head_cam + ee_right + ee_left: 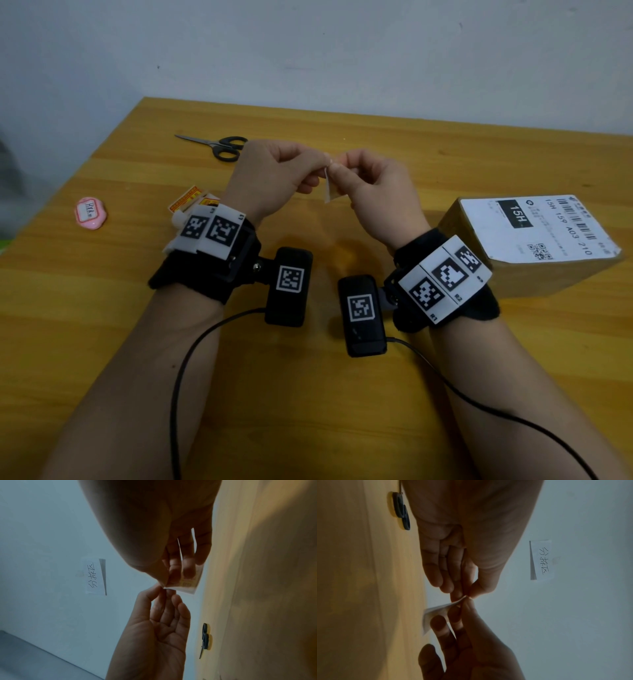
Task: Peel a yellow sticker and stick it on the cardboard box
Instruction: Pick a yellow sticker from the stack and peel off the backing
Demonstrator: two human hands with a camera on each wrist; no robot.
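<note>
Both hands are raised over the middle of the wooden table (pixel 308 377). Between them is a small yellow sticker (pixel 188 584) on its white backing (pixel 328 186), printed side visible only in the right wrist view. My right hand (pixel 342 168) holds it with thumb and fingers, and the piece hangs down from the grip. My left hand (pixel 320 164) pinches its upper corner with thumb and forefinger (pixel 465 592). Whether the sticker has come away from the backing I cannot tell. The cardboard box (pixel 513 277) with a white shipping label (pixel 534 229) sits on the table right of my right wrist.
Black-handled scissors (pixel 219 145) lie behind the hands. A small stack of yellow stickers (pixel 190 202) lies partly hidden by my left wrist. A pink tag (pixel 90 212) sits at the far left. A handwritten paper note (pixel 541 559) is stuck on the wall.
</note>
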